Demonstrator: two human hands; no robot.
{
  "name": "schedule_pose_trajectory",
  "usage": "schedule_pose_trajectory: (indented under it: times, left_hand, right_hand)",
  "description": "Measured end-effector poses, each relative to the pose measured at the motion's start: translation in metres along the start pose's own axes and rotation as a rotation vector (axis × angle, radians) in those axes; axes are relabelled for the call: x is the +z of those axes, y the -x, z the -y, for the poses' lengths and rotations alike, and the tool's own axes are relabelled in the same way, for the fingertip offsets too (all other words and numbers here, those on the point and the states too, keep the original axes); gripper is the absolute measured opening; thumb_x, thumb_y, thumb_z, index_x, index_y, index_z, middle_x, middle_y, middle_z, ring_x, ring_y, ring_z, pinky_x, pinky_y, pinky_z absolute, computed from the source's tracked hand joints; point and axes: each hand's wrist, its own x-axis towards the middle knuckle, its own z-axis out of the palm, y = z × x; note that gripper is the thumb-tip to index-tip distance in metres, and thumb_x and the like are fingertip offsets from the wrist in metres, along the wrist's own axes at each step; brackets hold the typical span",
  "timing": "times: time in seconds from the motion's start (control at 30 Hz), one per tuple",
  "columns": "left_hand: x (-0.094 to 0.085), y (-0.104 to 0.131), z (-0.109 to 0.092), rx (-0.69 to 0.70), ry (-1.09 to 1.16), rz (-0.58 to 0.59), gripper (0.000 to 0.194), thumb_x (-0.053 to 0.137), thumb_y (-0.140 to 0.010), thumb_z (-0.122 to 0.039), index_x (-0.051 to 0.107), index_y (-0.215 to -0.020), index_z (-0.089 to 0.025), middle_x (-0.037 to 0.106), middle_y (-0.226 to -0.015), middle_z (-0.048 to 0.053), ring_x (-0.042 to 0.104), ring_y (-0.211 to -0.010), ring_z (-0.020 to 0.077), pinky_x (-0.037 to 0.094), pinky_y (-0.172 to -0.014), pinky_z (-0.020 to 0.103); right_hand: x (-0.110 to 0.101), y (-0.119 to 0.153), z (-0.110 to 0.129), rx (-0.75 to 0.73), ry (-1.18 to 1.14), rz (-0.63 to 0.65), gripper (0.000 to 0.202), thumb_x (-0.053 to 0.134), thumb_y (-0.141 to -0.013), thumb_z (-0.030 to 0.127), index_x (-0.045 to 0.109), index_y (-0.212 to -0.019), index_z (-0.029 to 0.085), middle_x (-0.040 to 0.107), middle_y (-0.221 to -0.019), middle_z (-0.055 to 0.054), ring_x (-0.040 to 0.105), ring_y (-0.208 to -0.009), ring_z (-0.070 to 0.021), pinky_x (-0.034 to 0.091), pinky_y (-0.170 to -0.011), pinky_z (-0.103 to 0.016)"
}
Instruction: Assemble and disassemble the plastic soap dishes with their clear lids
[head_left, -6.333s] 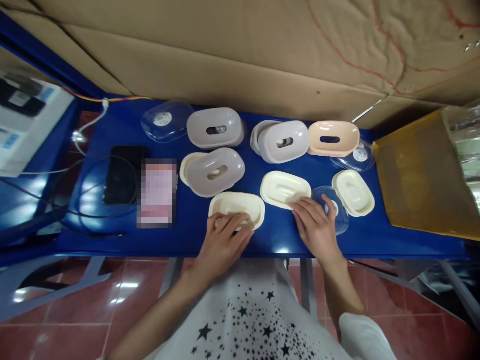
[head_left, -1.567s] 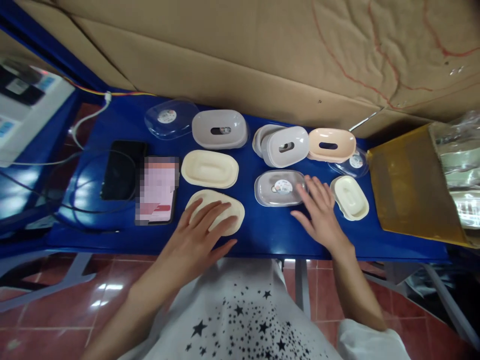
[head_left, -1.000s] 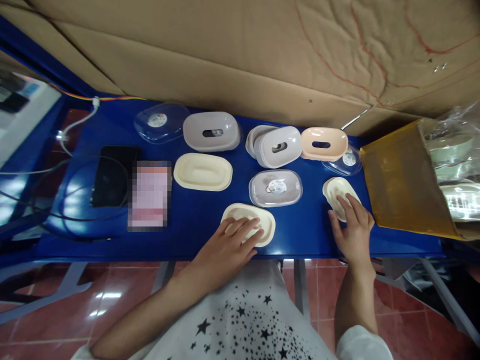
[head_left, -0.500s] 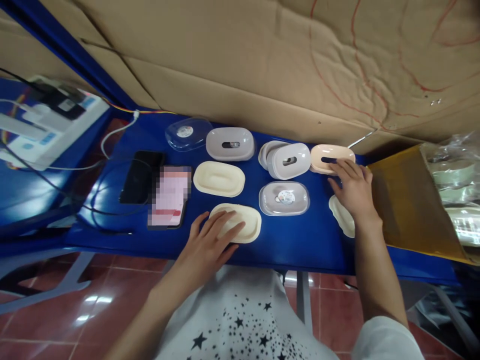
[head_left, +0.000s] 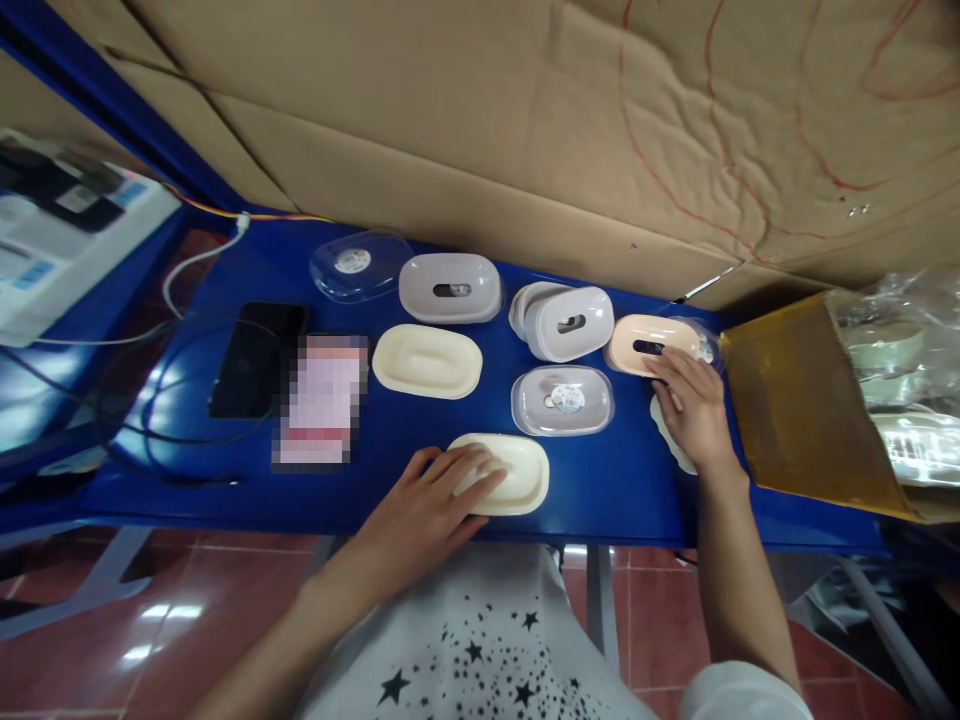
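My left hand (head_left: 431,495) lies over a cream oval tray (head_left: 527,474) near the table's front edge. Its fingers are spread and rest on the tray's left part. At the right, my right hand (head_left: 694,405) has bent fingers on the near rim of a peach oval soap dish (head_left: 628,342) with a dark slot. The thumb side of that hand is partly hidden. A clear lid (head_left: 706,347) with a label shows behind it. Beneath the wrist, a pale, wavy-edged flat piece (head_left: 673,440) is partly covered. Another cream oval tray (head_left: 427,361) is left of centre.
Grey soap dishes (head_left: 450,270) (head_left: 585,310) stand along the back, one leaning on others. A lidded grey dish (head_left: 536,400) sits in front. Phones (head_left: 255,360) and cables lie left, below a clear lid (head_left: 360,280). An open carton (head_left: 817,410) holds wrapped dishes.
The cream tray under my left hand has slid right and nearer to me. My right hand has drawn the peach dish slightly nearer, and the clear lid behind it now shows. The view has shifted slightly.
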Motion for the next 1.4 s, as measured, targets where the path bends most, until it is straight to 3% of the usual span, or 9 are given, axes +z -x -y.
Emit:
schedule_pose_trajectory:
  times: [0.13, 0.33, 0.43, 0.57, 0.7, 0.87, 1.03, 1.3, 1.4]
  left_hand:
    - [0.004, -0.004, -0.006, 0.055, 0.013, 0.010, 0.039, 0.054, -0.109, -0.020, 0.054, -0.148, -0.022, 0.066, -0.145, 0.014, 0.063, -0.130, 0.0304, 0.046, -0.102, 0.046]
    - [0.008, -0.009, -0.012, 0.091, 0.052, 0.024, 0.037, 0.051, -0.110, -0.020, 0.055, -0.147, -0.021, 0.065, -0.145, 0.014, 0.063, -0.129, 0.0305, 0.048, -0.102, 0.047]
    - [0.010, -0.015, -0.014, 0.118, 0.056, 0.026, 0.036, 0.053, -0.110, -0.019, 0.056, -0.145, -0.020, 0.066, -0.143, 0.014, 0.063, -0.130, 0.0309, 0.049, -0.103, 0.047]
    - [0.010, -0.024, -0.014, 0.146, 0.052, 0.050, 0.036, 0.053, -0.110, -0.020, 0.056, -0.146, -0.021, 0.066, -0.143, 0.014, 0.062, -0.132, 0.0307, 0.050, -0.105, 0.047]
    - [0.010, -0.027, -0.015, 0.155, 0.054, 0.031, 0.036, 0.053, -0.109, -0.016, 0.057, -0.145, -0.020, 0.066, -0.143, 0.014, 0.062, -0.133, 0.0308, 0.052, -0.105, 0.048]
    - [0.014, -0.016, -0.016, 0.073, 0.110, -0.023, 0.035, 0.057, -0.107, -0.015, 0.059, -0.142, -0.020, 0.065, -0.142, 0.014, 0.063, -0.133, 0.0293, 0.055, -0.108, 0.049]
    - [0.017, -0.012, -0.013, 0.052, 0.148, -0.052, 0.025, 0.059, -0.107, -0.018, 0.063, -0.131, -0.019, 0.065, -0.141, 0.014, 0.062, -0.134, 0.0295, 0.056, -0.111, 0.049]
    - [0.013, -0.029, -0.006, 0.134, 0.158, -0.001, 0.013, 0.062, -0.107, -0.022, 0.066, -0.118, -0.020, 0.065, -0.143, 0.015, 0.058, -0.139, 0.0313, 0.053, -0.115, 0.054]
    - [0.012, -0.034, -0.005, 0.164, 0.140, 0.009, 0.012, 0.061, -0.107, -0.022, 0.066, -0.117, -0.019, 0.066, -0.141, 0.015, 0.060, -0.138, 0.0314, 0.054, -0.113, 0.054]
  right_hand:
    - [-0.007, 0.012, 0.000, 0.092, -0.033, -0.072, 0.050, 0.054, -0.108, 0.041, 0.056, -0.156, 0.024, 0.049, -0.167, -0.016, 0.047, -0.156, -0.0338, 0.042, -0.124, -0.058]
    - [-0.021, 0.060, -0.005, 0.299, 0.034, 0.117, 0.086, 0.066, -0.097, 0.068, 0.039, -0.167, 0.026, 0.042, -0.171, -0.022, 0.045, -0.155, -0.0449, 0.040, -0.119, -0.072]
    - [-0.026, 0.067, -0.015, 0.290, -0.018, 0.090, 0.076, 0.062, -0.102, 0.062, 0.043, -0.165, 0.026, 0.047, -0.169, -0.020, 0.046, -0.156, -0.0404, 0.040, -0.122, -0.067]
    - [-0.024, 0.039, -0.043, 0.236, -0.021, -0.020, 0.061, 0.057, -0.106, 0.047, 0.050, -0.160, 0.021, 0.050, -0.166, -0.021, 0.048, -0.155, -0.0377, 0.042, -0.124, -0.061]
    - [-0.012, -0.002, -0.077, 0.185, 0.007, 0.025, 0.076, 0.071, -0.094, 0.051, 0.048, -0.161, 0.023, 0.045, -0.170, -0.019, 0.046, -0.154, -0.0438, 0.042, -0.121, -0.069]
    - [-0.008, -0.016, -0.092, 0.101, 0.013, 0.035, 0.070, 0.071, -0.096, 0.054, 0.058, -0.155, 0.017, 0.058, -0.157, -0.023, 0.057, -0.144, -0.0421, 0.045, -0.121, -0.056]
    - [-0.024, 0.026, -0.061, 0.214, 0.002, 0.019, 0.073, 0.065, -0.103, 0.054, 0.046, -0.164, 0.020, 0.042, -0.170, -0.023, 0.044, -0.156, -0.0445, 0.042, -0.125, -0.056]
    - [-0.033, 0.123, 0.017, 0.359, -0.145, 0.077, 0.051, 0.067, -0.103, 0.049, 0.062, -0.151, 0.032, 0.055, -0.161, -0.013, 0.054, -0.150, -0.0364, 0.047, -0.122, -0.062]
    - [-0.037, 0.139, 0.048, 0.362, -0.150, 0.148, 0.058, 0.069, -0.102, 0.049, 0.055, -0.157, 0.037, 0.047, -0.169, -0.012, 0.048, -0.154, -0.0398, 0.045, -0.121, -0.068]
